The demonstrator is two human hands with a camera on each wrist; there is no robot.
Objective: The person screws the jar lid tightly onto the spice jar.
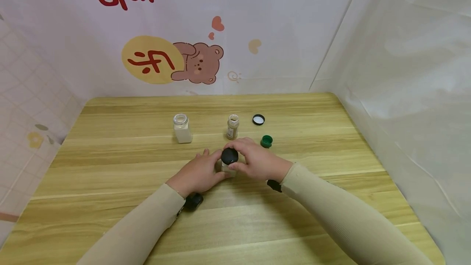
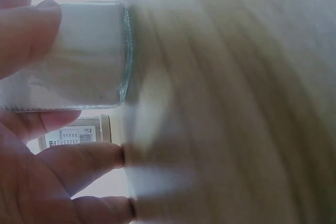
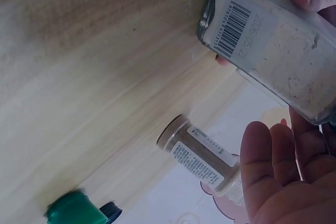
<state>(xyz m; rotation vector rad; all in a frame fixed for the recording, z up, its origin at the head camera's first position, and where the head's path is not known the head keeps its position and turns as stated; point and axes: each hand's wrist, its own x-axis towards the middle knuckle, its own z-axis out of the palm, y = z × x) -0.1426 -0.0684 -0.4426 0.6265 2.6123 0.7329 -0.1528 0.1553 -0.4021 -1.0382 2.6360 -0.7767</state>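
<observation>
A square glass jar of pale powder [image 3: 278, 51] stands at mid-table between the two hands, with a black lid [image 1: 229, 156] on top. My left hand [image 1: 198, 173] holds the jar's body from the left, thumb in front; in the left wrist view its other fingers spread toward the table. From the right, my right hand [image 1: 259, 161] grips the black lid between thumb and fingers. In the right wrist view the jar's label [image 3: 231, 29] shows a barcode, while the lid is mostly out of frame. Whether the lid is screwed tight cannot be seen.
Behind the hands stand an uncapped square jar of white powder [image 1: 182, 132] and a small uncapped round bottle of brownish powder [image 1: 232, 129]. A green cap [image 1: 266, 141] and an upturned black lid with a white inside [image 1: 259, 120] lie to the right. White sheeting [image 1: 287, 23] surrounds the table.
</observation>
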